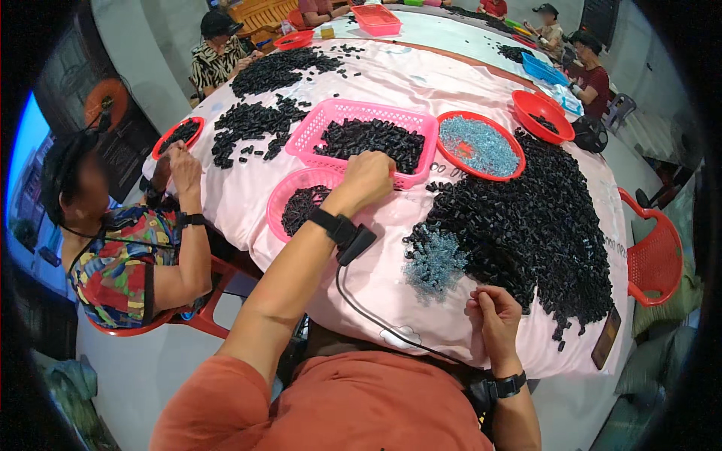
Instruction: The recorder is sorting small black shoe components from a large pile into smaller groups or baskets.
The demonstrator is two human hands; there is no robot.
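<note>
My left hand (370, 180) is closed, knuckles up, over the near rim of a pink slotted basket (308, 135). Small black cylindrical pieces (368, 143) fill that basket; my left fingertips are hidden by the hand. Closer to my body, my right hand (498, 312) pinches thumb to forefinger above the cloth, and what it may hold is too small to make out. Just beyond it lies a loose heap of small clear bluish pieces (436, 263). A big pile of black pieces (534, 225) spreads to the right of that heap.
A round pink basket (274, 207) holds thin black parts. Beyond the pile, a red-rimmed tray (519, 161) contains clear pieces, beside a red bowl (560, 135). A phone (606, 340) lies at the right edge. A cable runs from my left wrist. A co-worker (124, 248) sits at left.
</note>
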